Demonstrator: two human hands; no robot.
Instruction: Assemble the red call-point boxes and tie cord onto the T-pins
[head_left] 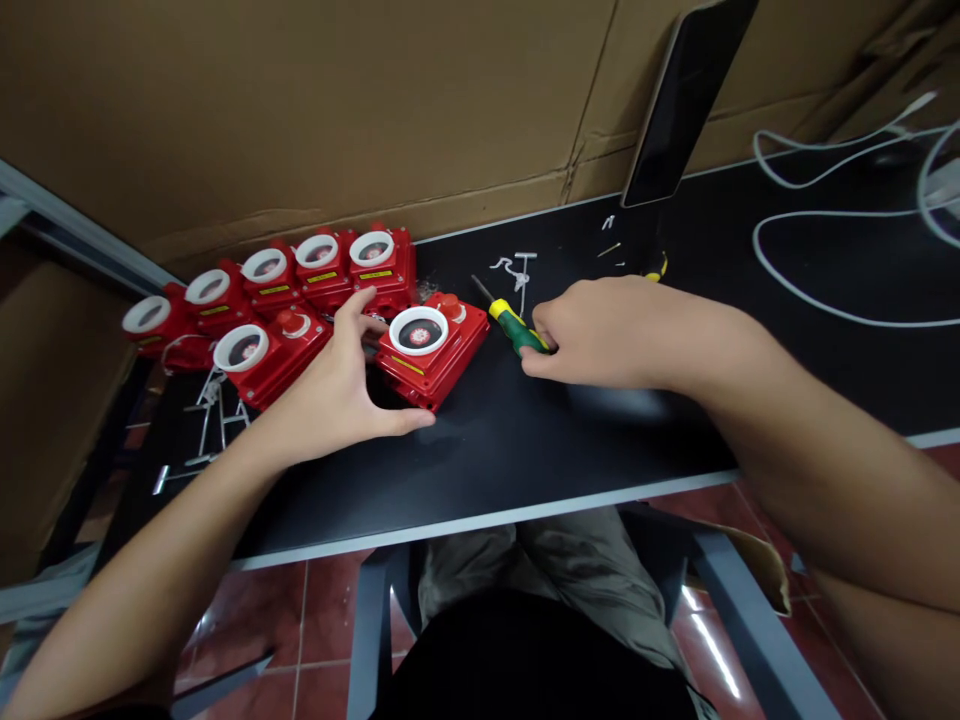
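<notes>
The right hand (600, 332) has fingers and thumb wrapped around the screwdriver with a green-and-yellow handle and thin metal shaft (514, 328), its tip aimed toward the black tabletop's (472, 460) back edge. The left hand (337, 392) is spread beside the red box with a round, white-rimmed window (433, 358); I cannot tell how firmly it presses. That box sits left of centre, between the tabletop's front and back edges. A good approach, I judge: brace the box's sides, keep the thumb clear of the tip, and hold the shaft square.
</notes>
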